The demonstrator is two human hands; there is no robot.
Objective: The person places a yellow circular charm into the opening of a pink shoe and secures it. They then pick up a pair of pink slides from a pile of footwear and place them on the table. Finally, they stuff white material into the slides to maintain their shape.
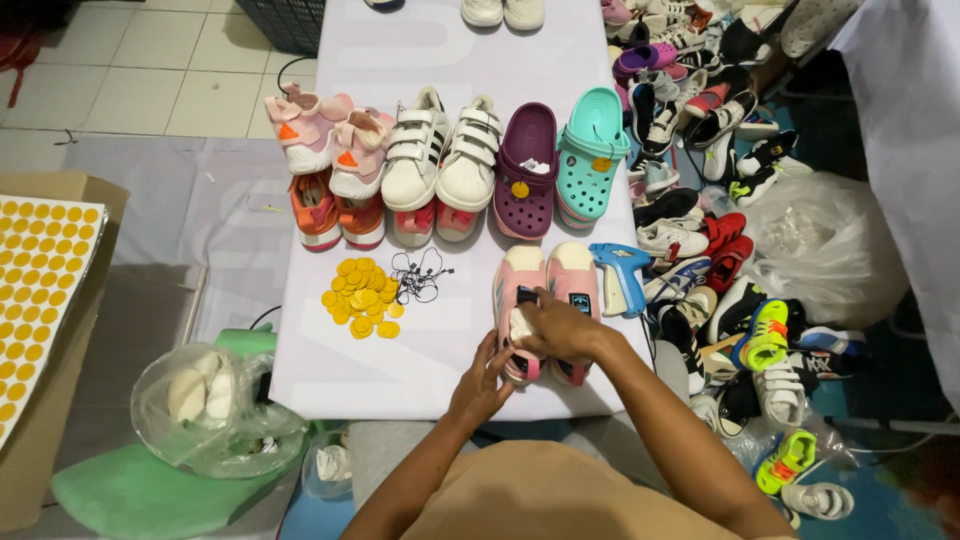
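Note:
A pair of small pink shoes [548, 275] lies at the near edge of the white table [400, 60]. My right hand [556, 328] presses a wad of white paper [520, 325] into the left shoe of the pair. My left hand [480, 385] steadies that shoe at its heel. A blue tagging gun [620, 272] lies just right of the pair. Left of them sit a heap of yellow round tags [362, 297] and a bundle of black strings [418, 275].
Rows of children's shoes line the table beyond: pink sneakers [322, 135], white strapped sneakers [445, 150], purple clog [527, 170], teal clog [592, 150]. A big pile of shoes [715, 200] covers the floor right. A plastic bag [205, 405] and sticker sheet [35, 290] lie left.

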